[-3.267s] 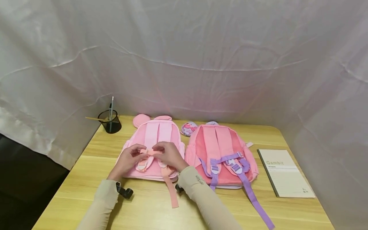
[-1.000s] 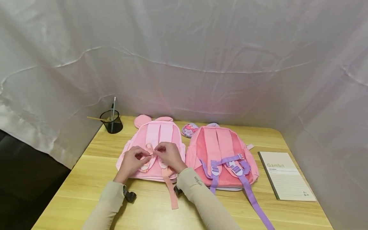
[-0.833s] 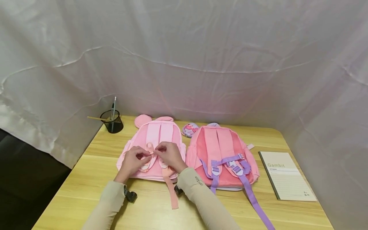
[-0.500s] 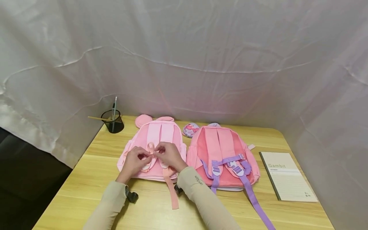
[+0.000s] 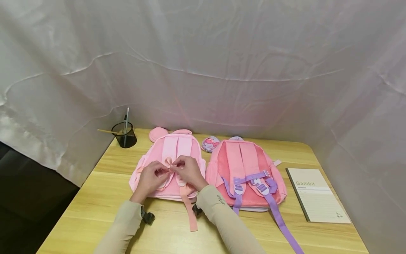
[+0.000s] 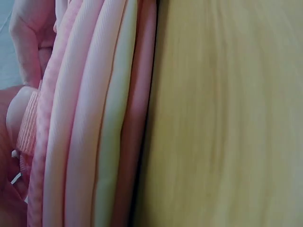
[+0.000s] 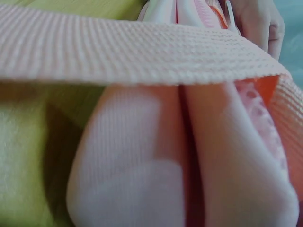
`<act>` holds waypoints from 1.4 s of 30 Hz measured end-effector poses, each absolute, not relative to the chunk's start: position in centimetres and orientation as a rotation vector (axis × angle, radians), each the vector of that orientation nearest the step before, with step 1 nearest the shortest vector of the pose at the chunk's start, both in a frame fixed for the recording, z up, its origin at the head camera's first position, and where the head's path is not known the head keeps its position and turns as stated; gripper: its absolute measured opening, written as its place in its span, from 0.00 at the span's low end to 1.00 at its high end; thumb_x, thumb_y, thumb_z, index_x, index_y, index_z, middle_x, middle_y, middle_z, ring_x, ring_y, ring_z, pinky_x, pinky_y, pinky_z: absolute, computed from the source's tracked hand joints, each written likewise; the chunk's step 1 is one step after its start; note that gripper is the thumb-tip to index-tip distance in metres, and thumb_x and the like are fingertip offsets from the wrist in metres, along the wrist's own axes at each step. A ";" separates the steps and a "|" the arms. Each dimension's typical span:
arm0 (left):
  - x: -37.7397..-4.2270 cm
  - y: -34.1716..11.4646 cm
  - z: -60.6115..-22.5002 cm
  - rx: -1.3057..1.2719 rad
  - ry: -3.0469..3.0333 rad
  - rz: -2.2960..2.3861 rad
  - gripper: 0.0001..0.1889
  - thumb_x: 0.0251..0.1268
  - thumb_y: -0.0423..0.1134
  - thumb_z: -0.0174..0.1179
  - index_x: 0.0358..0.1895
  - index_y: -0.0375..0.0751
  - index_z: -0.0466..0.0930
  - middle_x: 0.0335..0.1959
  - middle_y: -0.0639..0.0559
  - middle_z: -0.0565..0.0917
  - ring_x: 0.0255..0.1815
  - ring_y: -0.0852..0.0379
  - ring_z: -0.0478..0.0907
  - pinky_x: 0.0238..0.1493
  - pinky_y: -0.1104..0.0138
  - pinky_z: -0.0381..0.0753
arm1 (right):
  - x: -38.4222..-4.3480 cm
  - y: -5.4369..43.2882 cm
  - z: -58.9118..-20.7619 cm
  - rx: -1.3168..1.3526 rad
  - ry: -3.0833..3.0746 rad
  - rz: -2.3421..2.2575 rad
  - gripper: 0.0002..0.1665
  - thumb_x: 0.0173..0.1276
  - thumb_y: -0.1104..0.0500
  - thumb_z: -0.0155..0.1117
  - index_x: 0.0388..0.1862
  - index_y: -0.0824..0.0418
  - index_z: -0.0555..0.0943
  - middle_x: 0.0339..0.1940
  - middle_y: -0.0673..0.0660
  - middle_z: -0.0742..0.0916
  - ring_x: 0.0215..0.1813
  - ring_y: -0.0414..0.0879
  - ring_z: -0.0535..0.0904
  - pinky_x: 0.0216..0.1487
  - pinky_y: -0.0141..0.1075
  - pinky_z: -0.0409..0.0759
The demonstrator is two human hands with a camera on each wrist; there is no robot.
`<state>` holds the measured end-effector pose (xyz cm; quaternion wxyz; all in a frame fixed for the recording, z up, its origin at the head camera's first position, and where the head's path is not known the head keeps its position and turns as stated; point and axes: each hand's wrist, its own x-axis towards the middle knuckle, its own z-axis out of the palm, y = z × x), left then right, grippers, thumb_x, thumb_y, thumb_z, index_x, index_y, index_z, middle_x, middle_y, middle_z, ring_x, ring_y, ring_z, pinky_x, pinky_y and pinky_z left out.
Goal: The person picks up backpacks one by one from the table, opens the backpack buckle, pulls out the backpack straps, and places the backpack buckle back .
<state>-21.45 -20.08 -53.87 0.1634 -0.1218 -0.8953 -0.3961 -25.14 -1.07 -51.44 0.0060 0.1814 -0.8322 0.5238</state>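
A light pink backpack lies on the table with its shoulder straps facing up. Over its middle, the left hand and the right hand meet fingertip to fingertip, both pinching a peach webbing strap. A small loop of this peach strap stands up above the fingertips. Another peach strap end hangs loose over the backpack's lower edge onto the table. In the left wrist view the layered side of the backpack fills the left. Close peach webbing crosses the right wrist view.
A coral pink backpack with purple straps lies close on the right, a round patterned ear between the two bags. Farther right is a notebook. A black mesh pen cup stands at the back left. Grey curtain surrounds the table.
The peach strap, stretched flat between the hands at first, is now bunched into a raised loop. The left hand has moved slightly right toward the right hand.
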 end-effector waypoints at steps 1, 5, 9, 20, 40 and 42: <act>-21.5 -20.0 -53.9 -0.348 -2.548 -1.126 0.05 0.55 0.35 0.76 0.33 0.47 0.89 0.32 0.56 0.84 0.36 0.59 0.76 0.40 0.66 0.77 | -25.1 -1.1 -51.4 0.567 -2.605 1.642 0.03 0.65 0.60 0.76 0.35 0.58 0.88 0.30 0.49 0.89 0.31 0.34 0.79 0.34 0.28 0.78; -21.4 -19.9 -53.8 -0.338 -2.552 -1.132 0.05 0.55 0.34 0.76 0.32 0.47 0.89 0.30 0.56 0.83 0.35 0.59 0.76 0.39 0.67 0.76 | -25.1 -1.1 -51.1 0.531 -2.607 1.655 0.03 0.66 0.59 0.76 0.34 0.56 0.88 0.32 0.48 0.90 0.34 0.35 0.80 0.36 0.28 0.78; -21.4 -19.9 -53.6 -0.338 -2.540 -1.156 0.05 0.56 0.34 0.75 0.32 0.48 0.88 0.31 0.56 0.83 0.34 0.58 0.76 0.37 0.68 0.76 | -24.9 -1.0 -50.4 0.503 -2.607 1.675 0.03 0.65 0.59 0.76 0.34 0.56 0.88 0.33 0.48 0.90 0.37 0.36 0.82 0.39 0.29 0.80; -21.4 -19.3 -53.4 -0.332 -2.533 -1.117 0.05 0.57 0.33 0.75 0.32 0.47 0.88 0.32 0.55 0.84 0.33 0.58 0.78 0.38 0.66 0.78 | -25.1 -0.8 -49.9 0.504 -2.576 1.668 0.03 0.65 0.57 0.76 0.34 0.54 0.88 0.35 0.47 0.91 0.43 0.40 0.85 0.47 0.33 0.82; -21.7 -18.8 -53.0 -0.374 -2.502 -1.096 0.05 0.59 0.35 0.75 0.32 0.47 0.86 0.31 0.55 0.83 0.33 0.58 0.77 0.37 0.66 0.78 | -25.5 0.0 -49.0 0.546 -2.546 1.612 0.04 0.66 0.57 0.77 0.36 0.55 0.88 0.35 0.49 0.91 0.42 0.40 0.85 0.49 0.36 0.83; -21.6 -18.8 -53.2 -0.368 -2.517 -1.103 0.06 0.59 0.35 0.75 0.32 0.48 0.87 0.31 0.56 0.83 0.33 0.59 0.77 0.38 0.66 0.78 | -25.5 0.1 -48.9 0.550 -2.537 1.611 0.04 0.66 0.57 0.76 0.36 0.55 0.89 0.34 0.49 0.91 0.41 0.40 0.84 0.49 0.37 0.83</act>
